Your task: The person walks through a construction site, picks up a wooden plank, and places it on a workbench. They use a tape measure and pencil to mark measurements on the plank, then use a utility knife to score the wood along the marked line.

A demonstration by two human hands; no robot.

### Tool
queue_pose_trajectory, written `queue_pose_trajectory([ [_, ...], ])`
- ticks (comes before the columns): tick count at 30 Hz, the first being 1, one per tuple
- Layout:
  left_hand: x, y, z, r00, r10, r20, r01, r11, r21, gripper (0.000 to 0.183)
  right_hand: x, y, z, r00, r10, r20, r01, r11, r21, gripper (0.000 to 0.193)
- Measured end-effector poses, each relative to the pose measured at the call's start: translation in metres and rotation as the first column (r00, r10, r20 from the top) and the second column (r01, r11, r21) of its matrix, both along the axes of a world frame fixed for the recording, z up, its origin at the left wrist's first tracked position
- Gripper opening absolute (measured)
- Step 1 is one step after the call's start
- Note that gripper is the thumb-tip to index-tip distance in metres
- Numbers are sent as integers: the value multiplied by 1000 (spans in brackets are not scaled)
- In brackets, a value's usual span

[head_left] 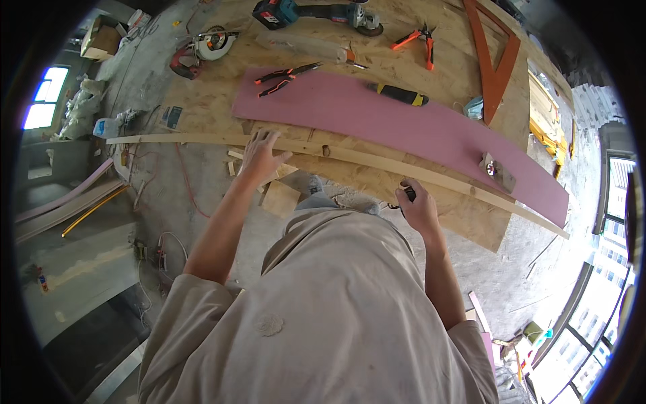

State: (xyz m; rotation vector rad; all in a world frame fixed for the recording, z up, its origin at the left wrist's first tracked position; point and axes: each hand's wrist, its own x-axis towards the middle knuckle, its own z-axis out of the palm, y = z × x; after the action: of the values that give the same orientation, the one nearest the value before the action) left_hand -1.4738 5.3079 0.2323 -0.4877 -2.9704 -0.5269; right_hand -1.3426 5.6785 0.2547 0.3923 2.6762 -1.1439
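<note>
A long, narrow wooden strip [377, 158] runs from left to right along the near edge of the wooden work board [323, 114]. My left hand [259, 160] rests on the strip left of the middle, thumb and fingers apart. My right hand [420, 205] is closed round a small dark tool [409, 193], just on the near side of the strip. Its kind is mostly hidden by the fingers. Beyond the strip lies a pink panel [323, 108], bearing black-and-orange pliers [286, 79], a black-and-yellow utility knife [400, 94] and a metal plate-like piece [496, 174].
Toward the far side lie a cordless angle grinder [323, 13], a circular saw [205, 50], a second pair of pliers [420, 44] and an orange triangular frame [488, 57]. Wood offcuts [279, 195] lie near my feet. Cables [182, 182] cross the concrete floor at left.
</note>
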Motion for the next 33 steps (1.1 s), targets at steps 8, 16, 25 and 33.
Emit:
queue_pose_trajectory([
  [8,-40,-25,-7,921,-323,220,324,946,31,37,9,18,-3,996,40,-75,-17,957,289,30],
  [16,-89,4,57,836,-369,405,384,922,47,29,-16,7,-23,893,261,-367,4,811,585,32],
  [25,-76,30,119,920,-366,137,380,921,-90,46,-25,134,56,932,259,-254,-20,736,677,59],
  [33,-7,15,147,897,-386,216,431,871,-234,46,53,237,-28,878,466,-107,-416,855,309,23],
])
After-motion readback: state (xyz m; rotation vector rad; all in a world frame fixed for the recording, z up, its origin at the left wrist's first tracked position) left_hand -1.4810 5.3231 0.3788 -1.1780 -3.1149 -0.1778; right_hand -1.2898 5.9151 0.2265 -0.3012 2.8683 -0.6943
